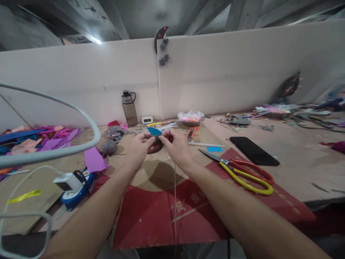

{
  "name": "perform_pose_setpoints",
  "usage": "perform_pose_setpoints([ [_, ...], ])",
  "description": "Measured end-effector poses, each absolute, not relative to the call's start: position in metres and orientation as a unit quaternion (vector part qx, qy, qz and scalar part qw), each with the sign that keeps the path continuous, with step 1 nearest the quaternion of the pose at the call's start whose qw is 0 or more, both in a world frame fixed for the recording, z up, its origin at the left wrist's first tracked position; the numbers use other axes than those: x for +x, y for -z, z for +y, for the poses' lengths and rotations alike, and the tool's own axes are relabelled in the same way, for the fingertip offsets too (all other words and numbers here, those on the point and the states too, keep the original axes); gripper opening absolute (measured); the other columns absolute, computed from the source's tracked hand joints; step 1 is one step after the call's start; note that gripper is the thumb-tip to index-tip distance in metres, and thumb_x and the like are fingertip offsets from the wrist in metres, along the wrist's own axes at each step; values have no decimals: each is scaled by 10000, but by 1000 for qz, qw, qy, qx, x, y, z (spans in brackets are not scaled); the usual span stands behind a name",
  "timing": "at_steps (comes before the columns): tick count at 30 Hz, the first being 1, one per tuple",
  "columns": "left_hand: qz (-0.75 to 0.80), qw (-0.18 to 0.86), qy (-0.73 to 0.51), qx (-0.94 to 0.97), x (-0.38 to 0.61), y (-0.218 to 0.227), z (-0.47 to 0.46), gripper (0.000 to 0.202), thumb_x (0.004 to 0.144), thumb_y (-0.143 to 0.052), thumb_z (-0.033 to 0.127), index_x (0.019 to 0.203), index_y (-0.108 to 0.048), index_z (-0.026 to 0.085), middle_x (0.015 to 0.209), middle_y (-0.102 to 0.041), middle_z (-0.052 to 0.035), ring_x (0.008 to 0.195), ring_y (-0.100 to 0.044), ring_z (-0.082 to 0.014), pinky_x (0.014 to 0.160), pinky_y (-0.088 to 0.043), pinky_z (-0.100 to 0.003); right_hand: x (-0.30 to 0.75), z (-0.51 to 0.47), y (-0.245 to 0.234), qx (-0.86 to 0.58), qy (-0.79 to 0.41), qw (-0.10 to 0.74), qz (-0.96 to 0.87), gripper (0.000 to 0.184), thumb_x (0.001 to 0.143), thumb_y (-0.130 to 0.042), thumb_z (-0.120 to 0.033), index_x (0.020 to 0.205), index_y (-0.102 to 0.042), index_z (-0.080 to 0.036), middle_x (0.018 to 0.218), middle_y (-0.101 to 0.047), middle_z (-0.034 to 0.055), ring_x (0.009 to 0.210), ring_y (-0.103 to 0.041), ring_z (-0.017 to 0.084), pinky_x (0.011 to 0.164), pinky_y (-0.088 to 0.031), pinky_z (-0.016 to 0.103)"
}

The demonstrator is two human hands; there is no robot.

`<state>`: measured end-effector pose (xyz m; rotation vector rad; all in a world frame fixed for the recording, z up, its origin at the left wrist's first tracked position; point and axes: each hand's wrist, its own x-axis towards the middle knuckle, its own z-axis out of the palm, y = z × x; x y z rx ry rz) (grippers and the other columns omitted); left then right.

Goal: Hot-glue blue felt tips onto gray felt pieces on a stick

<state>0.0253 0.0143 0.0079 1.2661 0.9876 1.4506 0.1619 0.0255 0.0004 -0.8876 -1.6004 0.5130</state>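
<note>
Both my hands meet over the cardboard, fingers pinched round a small dark grey piece [156, 146] with a blue felt-like piece [154, 131] standing up above it. My left hand [141, 145] grips its left side, thumb on top. From the right, my right hand [175, 144] presses thumb and finger on the same dark piece. A thin pale string [175, 201] runs down below my right hand. To the right lie a blue scalloped cutout [215, 149] and large scissors [234, 167] with red and yellow handles, blades apart.
Under my hands is red and brown cardboard [145, 219]. A black phone [254, 151] lies right. Behind stand a bottle [129, 109] and a bowl of pink bits [191, 118]. Left are coloured scraps [61, 138], grey yarn [108, 146] and a blue power strip [78, 192]. A white tube [81, 111] arcs across the left.
</note>
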Motion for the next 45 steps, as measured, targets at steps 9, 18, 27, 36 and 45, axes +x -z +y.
perform_pose_setpoints([
  [9,405,431,-618,518,27,-6,14,221,645,-687,300,777,-603,142,792,-648,-31,716,-623,-140,708,-538,-318,163,25,-1,-389,-205,582,-685,146,788,-502,-297,720,-544,-175,674,-554,1,618,-474,112,596,-369,247],
  [18,413,423,-639,491,24,-6,18,214,623,-701,290,737,-597,141,725,-638,-18,669,-623,-136,701,-542,-328,162,26,-1,-371,-260,557,-696,117,774,-512,-281,779,-550,-170,683,-556,-5,616,-484,109,594,-378,240],
  [27,399,341,-732,434,-4,-8,35,240,603,-708,267,751,-566,142,684,-563,21,611,-569,-77,667,-553,-280,158,33,12,-401,-301,435,-748,253,807,-456,-362,636,-498,-180,568,-522,-30,540,-462,101,533,-328,229],
  [36,390,363,-746,399,-15,-11,40,236,603,-698,246,742,-544,131,684,-556,15,612,-564,-73,704,-551,-313,200,48,0,-598,-33,360,-716,96,765,-505,-248,731,-549,-169,676,-600,68,615,-537,163,526,-308,260],
  [45,376,379,-740,409,-10,-13,36,216,618,-700,247,737,-570,123,693,-575,8,617,-572,-75,718,-550,-322,202,65,39,-641,-102,223,-727,179,671,-612,-315,700,-624,-139,793,-664,193,744,-625,276,607,-413,326],
])
